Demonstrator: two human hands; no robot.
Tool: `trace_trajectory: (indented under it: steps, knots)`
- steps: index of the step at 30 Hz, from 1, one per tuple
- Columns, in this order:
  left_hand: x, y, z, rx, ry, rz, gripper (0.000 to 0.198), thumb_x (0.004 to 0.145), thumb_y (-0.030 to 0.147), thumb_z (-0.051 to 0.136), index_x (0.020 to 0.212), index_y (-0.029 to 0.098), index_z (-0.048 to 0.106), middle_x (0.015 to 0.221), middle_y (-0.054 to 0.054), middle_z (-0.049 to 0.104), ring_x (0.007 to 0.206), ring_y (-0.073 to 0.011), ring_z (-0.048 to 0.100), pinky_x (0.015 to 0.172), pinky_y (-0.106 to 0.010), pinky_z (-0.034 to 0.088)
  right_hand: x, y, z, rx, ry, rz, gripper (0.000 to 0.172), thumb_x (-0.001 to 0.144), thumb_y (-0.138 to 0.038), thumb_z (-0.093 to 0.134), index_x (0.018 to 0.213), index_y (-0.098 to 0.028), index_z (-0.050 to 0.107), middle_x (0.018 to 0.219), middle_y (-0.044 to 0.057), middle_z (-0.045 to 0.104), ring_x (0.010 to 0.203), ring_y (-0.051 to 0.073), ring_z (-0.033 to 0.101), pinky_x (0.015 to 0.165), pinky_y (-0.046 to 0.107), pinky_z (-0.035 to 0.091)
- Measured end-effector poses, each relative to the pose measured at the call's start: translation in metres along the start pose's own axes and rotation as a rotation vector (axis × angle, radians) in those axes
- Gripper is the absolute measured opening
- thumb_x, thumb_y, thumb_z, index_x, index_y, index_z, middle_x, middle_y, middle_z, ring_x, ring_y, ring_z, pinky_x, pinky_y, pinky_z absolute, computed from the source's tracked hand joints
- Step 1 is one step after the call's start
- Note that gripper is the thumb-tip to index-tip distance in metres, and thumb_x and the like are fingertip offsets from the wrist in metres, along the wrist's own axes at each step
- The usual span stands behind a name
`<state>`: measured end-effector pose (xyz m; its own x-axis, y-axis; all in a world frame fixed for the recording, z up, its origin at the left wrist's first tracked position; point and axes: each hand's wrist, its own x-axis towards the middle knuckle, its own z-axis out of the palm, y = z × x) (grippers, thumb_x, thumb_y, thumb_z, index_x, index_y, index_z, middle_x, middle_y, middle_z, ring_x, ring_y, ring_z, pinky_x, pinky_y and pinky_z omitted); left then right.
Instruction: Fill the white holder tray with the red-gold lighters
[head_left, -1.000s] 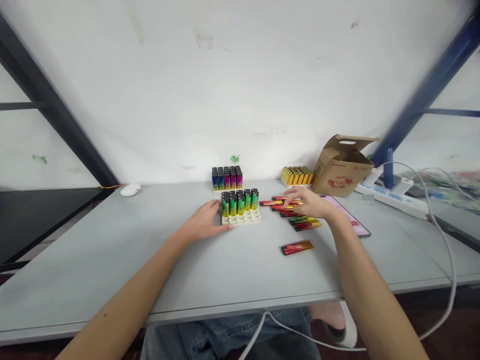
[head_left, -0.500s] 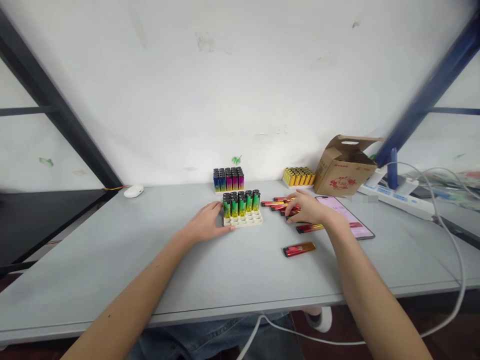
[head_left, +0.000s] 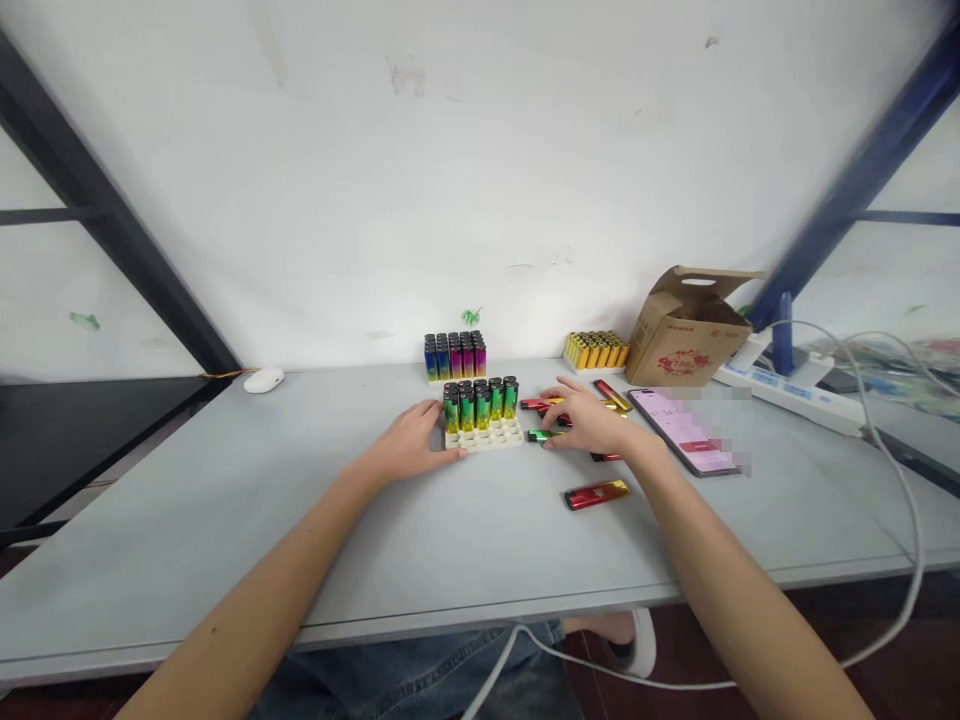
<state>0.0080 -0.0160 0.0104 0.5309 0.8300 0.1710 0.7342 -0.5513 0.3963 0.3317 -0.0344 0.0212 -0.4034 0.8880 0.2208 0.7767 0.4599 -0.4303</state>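
Observation:
My left hand (head_left: 412, 441) grips the left end of a white holed tray (head_left: 495, 441), its thumb at the front corner and its fingers along the side. Green-yellow lighters (head_left: 475, 408) with black tops stand upright in the tray's back rows, while the front holes are bare. Right of the tray, my right hand (head_left: 589, 418) holds a green lighter (head_left: 537, 436) between thumb and fingers, low over the table, its black end pointing left. Several red-yellow lighters lie around and partly under this hand. One red lighter (head_left: 597, 495) rests apart, nearer the front.
Blue and pink lighters (head_left: 455, 357) stand in a tray by the wall. A tray of yellow lighters (head_left: 598, 351) is beside an open cardboard box (head_left: 686, 335). To the right are a phone (head_left: 686, 432) and a power strip (head_left: 799, 400). A white case (head_left: 264, 380) sits left.
My right hand has moved left from the loose lighters toward the tray, and a green lighter now shows in its fingers. My left hand stays at the tray.

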Motion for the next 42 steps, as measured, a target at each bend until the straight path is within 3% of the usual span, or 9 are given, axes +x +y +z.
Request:
trace_trajectory:
  steps: [5, 9, 10, 13, 19, 25, 29, 34, 42]
  knots:
    - [0.000, 0.003, -0.001, -0.011, 0.009, 0.003, 0.080, 0.075, 0.071, 0.059, 0.136, 0.020, 0.048, 0.136, -0.015, 0.054, 0.126, -0.0368, 0.049, 0.103, -0.048, 0.042, 0.004, -0.007, -0.009, 0.414, 0.117, 0.041, 0.024, 0.083, -0.045, 0.063, 0.092, -0.023, 0.068, 0.109, 0.008, 0.070, 0.110, 0.030, 0.062, 0.092, 0.046, 0.050]
    - [0.000, 0.003, -0.001, -0.003, 0.018, 0.018, 0.077, 0.076, 0.069, 0.060, 0.135, 0.021, 0.049, 0.133, -0.014, 0.056, 0.124, -0.0368, 0.051, 0.101, -0.048, 0.043, 0.014, -0.026, -0.003, 1.013, 0.386, 0.170, 0.029, 0.090, -0.051, 0.050, 0.100, -0.023, 0.052, 0.101, 0.007, 0.072, 0.095, 0.023, 0.068, 0.087, 0.043, 0.053]
    - [0.000, 0.003, -0.001, -0.003, 0.020, 0.021, 0.078, 0.076, 0.069, 0.059, 0.136, 0.021, 0.048, 0.133, -0.014, 0.056, 0.124, -0.0369, 0.050, 0.102, -0.048, 0.043, 0.016, -0.032, 0.000, 1.133, 0.403, 0.194, 0.027, 0.089, -0.050, 0.050, 0.097, -0.024, 0.050, 0.100, 0.006, 0.071, 0.093, 0.022, 0.068, 0.086, 0.042, 0.053]
    - [0.000, 0.001, 0.000, 0.002, 0.019, 0.026, 0.080, 0.076, 0.070, 0.059, 0.137, 0.021, 0.046, 0.134, -0.015, 0.054, 0.125, -0.0372, 0.049, 0.103, -0.049, 0.042, 0.017, -0.052, 0.008, 1.320, 0.258, 0.239, 0.022, 0.088, -0.045, 0.052, 0.095, -0.025, 0.047, 0.099, 0.005, 0.069, 0.090, 0.021, 0.068, 0.082, 0.041, 0.055]
    - [0.001, -0.001, 0.001, 0.003, 0.023, 0.029, 0.072, 0.076, 0.068, 0.060, 0.131, 0.023, 0.050, 0.129, -0.013, 0.058, 0.121, -0.0359, 0.052, 0.099, -0.049, 0.045, 0.015, -0.070, 0.026, 1.405, -0.047, 0.206, 0.021, 0.085, -0.036, 0.060, 0.100, -0.023, 0.054, 0.097, 0.005, 0.067, 0.089, 0.019, 0.066, 0.083, 0.041, 0.055]
    - [0.000, 0.003, 0.000, -0.001, 0.029, 0.043, 0.065, 0.077, 0.068, 0.059, 0.125, 0.024, 0.053, 0.121, -0.011, 0.061, 0.114, -0.0336, 0.056, 0.095, -0.047, 0.047, 0.013, -0.074, 0.044, 1.435, -0.212, 0.151, 0.020, 0.086, -0.035, 0.066, 0.099, -0.020, 0.061, 0.091, 0.004, 0.067, 0.088, 0.017, 0.067, 0.089, 0.039, 0.053]
    - [-0.001, 0.006, -0.001, -0.001, 0.028, 0.040, 0.063, 0.078, 0.068, 0.058, 0.120, 0.021, 0.055, 0.117, -0.011, 0.062, 0.112, -0.0333, 0.056, 0.094, -0.046, 0.048, 0.012, -0.079, 0.046, 1.487, -0.223, 0.218, 0.019, 0.088, -0.035, 0.065, 0.093, -0.018, 0.058, 0.091, 0.006, 0.069, 0.085, 0.019, 0.069, 0.092, 0.043, 0.052]
    - [0.000, 0.005, -0.001, 0.003, 0.014, 0.030, 0.061, 0.078, 0.064, 0.059, 0.121, 0.021, 0.055, 0.119, -0.012, 0.062, 0.114, -0.0339, 0.055, 0.095, -0.047, 0.047, 0.013, -0.078, 0.045, 1.586, -0.230, 0.218, 0.016, 0.089, -0.031, 0.063, 0.100, -0.020, 0.056, 0.095, 0.006, 0.068, 0.089, 0.019, 0.067, 0.085, 0.044, 0.054]
    - [0.000, 0.004, -0.001, 0.019, -0.001, 0.033, 0.068, 0.078, 0.065, 0.060, 0.128, 0.020, 0.051, 0.125, -0.013, 0.060, 0.118, -0.0352, 0.054, 0.097, -0.048, 0.045, 0.015, -0.072, 0.045, 1.584, -0.181, 0.246, 0.020, 0.091, -0.038, 0.061, 0.104, -0.023, 0.062, 0.079, -0.001, 0.057, 0.075, 0.012, 0.058, 0.070, 0.029, 0.053]
